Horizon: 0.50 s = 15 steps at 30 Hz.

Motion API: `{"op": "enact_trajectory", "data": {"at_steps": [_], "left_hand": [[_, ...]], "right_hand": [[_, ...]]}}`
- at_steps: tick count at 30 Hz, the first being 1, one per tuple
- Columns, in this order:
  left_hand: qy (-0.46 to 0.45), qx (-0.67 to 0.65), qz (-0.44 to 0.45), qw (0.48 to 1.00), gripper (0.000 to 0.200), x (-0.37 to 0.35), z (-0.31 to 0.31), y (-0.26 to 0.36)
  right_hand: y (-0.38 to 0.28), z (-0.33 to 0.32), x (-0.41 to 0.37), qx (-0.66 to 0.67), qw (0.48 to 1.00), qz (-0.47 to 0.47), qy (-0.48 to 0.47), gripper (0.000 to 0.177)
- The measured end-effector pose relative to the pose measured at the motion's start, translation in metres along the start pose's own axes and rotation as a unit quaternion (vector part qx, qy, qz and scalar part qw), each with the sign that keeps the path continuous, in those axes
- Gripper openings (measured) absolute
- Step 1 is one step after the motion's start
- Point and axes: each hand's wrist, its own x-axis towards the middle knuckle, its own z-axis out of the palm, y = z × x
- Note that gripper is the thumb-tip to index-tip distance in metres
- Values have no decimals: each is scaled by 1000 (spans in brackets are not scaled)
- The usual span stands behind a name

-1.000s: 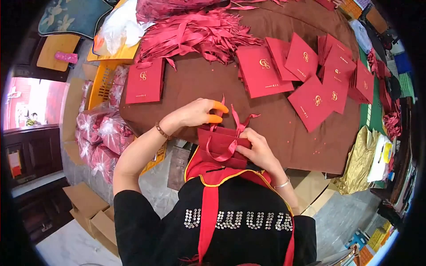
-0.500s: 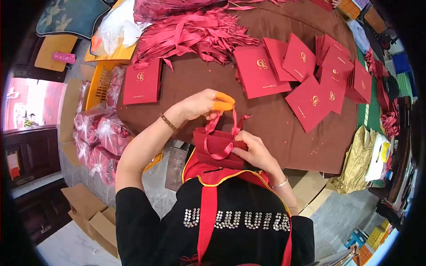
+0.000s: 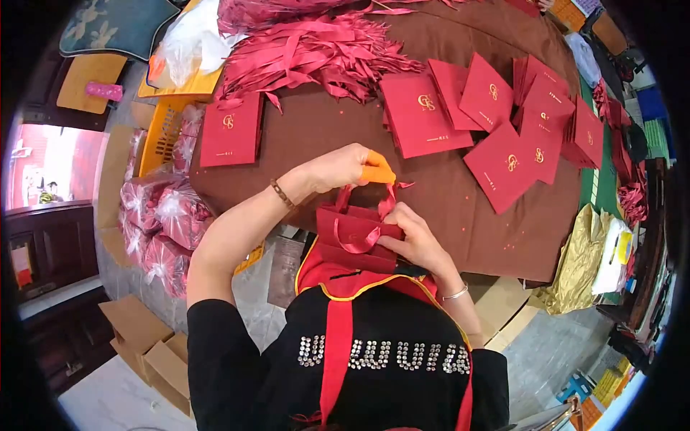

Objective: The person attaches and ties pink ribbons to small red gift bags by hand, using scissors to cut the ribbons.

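A small red gift bag point(image 3: 352, 248) stands upright at my lap, its mouth facing up and one ribbon loop hanging down its near side. Above it, my left hand point(image 3: 359, 167), with orange finger covers on two fingers, pinches a red ribbon point(image 3: 390, 201) at the bag's far side. My right hand point(image 3: 413, 238) grips the bag's right side, thumb toward its mouth. Its far fingertips are partly hidden. On the table beyond lie flat red bags with gold print, one stack point(image 3: 231, 133) at left and several spread out point(image 3: 501, 167) at right.
A brown cloth covers the table point(image 3: 302, 133). A heap of red ribbons point(image 3: 316, 57) lies at the back. Plastic-wrapped red bundles point(image 3: 169, 219) and a yellow crate point(image 3: 162, 136) are at left, with cardboard boxes point(image 3: 144, 337) below. A gold bag point(image 3: 575, 262) stands at right.
My left hand has moved slightly right and down, pulling the ribbon nearer my right hand. My right hand keeps its hold on the gift bag, which has shifted slightly.
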Motion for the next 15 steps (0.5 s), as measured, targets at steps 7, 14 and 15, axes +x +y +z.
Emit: {"op": "enact_trajectory", "data": {"at_steps": [7, 14, 15], "left_hand": [[62, -74, 97, 991, 18, 0, -19, 22], [58, -20, 99, 993, 18, -2, -28, 21], [60, -19, 99, 993, 18, -4, -30, 21]], "right_hand": [[-3, -1, 3, -10, 997, -18, -68, 24], [-3, -9, 7, 36, 997, 10, -69, 24], [-4, -11, 8, 25, 998, 2, -59, 25]]}}
